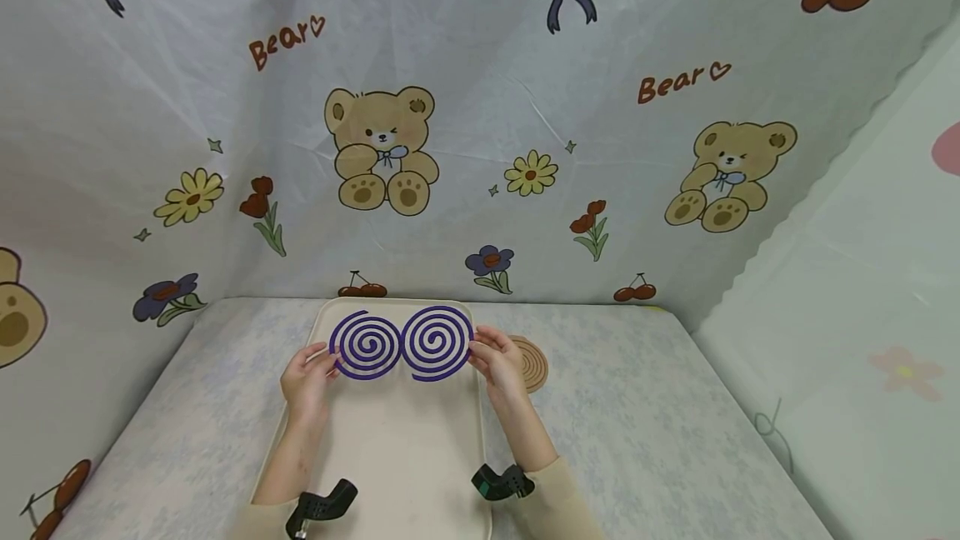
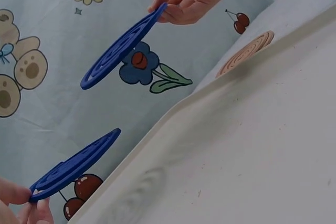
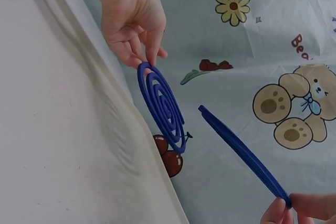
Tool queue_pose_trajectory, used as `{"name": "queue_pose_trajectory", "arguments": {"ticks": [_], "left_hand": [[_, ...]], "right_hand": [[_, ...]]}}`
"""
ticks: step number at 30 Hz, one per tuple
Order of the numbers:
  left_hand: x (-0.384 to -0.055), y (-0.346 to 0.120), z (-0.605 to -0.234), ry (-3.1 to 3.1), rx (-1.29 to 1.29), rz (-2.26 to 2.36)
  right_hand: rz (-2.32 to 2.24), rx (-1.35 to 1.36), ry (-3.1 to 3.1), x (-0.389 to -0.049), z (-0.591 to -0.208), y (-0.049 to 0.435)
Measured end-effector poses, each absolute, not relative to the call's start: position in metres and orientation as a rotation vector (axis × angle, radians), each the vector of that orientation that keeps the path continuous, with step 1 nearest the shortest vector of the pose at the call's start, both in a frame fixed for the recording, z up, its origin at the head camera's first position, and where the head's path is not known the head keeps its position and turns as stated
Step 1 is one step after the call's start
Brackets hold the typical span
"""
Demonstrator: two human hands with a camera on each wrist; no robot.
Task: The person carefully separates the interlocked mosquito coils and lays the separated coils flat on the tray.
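My left hand (image 1: 306,382) pinches the outer edge of a blue mosquito coil (image 1: 366,346), thumb on one side and fingertips on the other. A second blue mosquito coil (image 1: 437,343) is pinched at its outer right edge by my right hand (image 1: 498,365). Both spirals are held up over the far part of a cream tray (image 1: 408,457). They look side by side in the head view, while the left wrist view shows a gap between the left coil (image 2: 73,166) and the right coil (image 2: 123,48). Each is tilted.
A brown mosquito coil (image 1: 534,363) lies on the table (image 1: 637,423) beyond the tray's right edge, partly behind my right hand. Behind the table hangs a cloth (image 1: 465,107) printed with bears and flowers. Small reddish specks dot the tray.
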State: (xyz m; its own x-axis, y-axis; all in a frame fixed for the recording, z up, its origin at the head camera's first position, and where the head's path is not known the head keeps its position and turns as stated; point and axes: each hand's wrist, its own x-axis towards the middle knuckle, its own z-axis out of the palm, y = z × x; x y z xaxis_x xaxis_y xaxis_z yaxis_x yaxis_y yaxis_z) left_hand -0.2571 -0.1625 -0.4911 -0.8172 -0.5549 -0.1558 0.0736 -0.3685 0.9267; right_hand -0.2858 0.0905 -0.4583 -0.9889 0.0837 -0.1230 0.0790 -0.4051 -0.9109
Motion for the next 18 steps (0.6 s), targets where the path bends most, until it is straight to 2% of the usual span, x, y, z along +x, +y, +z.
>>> {"name": "queue_pose_trajectory", "arguments": {"ticks": [18], "left_hand": [[-0.258,-0.169,-0.508,-1.508,0.705,-2.135]], "right_hand": [[2.613,-0.24,-1.715,-0.288,-0.47,0.088]]}}
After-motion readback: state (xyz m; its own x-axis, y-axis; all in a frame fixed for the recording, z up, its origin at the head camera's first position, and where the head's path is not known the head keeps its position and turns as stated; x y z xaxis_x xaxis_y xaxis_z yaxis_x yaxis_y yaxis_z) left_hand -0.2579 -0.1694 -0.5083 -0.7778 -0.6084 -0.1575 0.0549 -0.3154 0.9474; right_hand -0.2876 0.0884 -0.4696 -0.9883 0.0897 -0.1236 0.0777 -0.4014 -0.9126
